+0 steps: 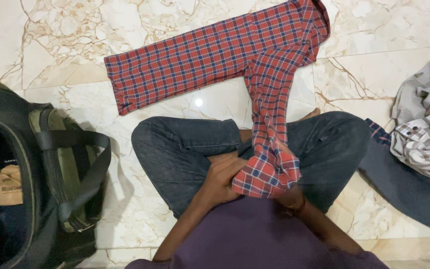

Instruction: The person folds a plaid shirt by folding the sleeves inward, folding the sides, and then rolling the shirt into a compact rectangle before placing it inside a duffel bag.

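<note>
Head view: we sit cross-legged on marble floor [165,229]. Our left hand [223,175] grips bunched end of red plaid shirt [255,60] in lap; our right hand [290,195] mostly hidden under cloth, grip impossible to tell. Shirt's sleeve stretches flat across floor ahead. Open dark bag [51,174] at left. Grey checked clothes [424,134] piled at right.

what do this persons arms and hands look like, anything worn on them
Both forearms are bare, with no gloves. The left hand shows no rings that can be made out. The right hand is mostly hidden; a thin reddish-brown band circles its wrist. A purple top covers the torso.
</note>
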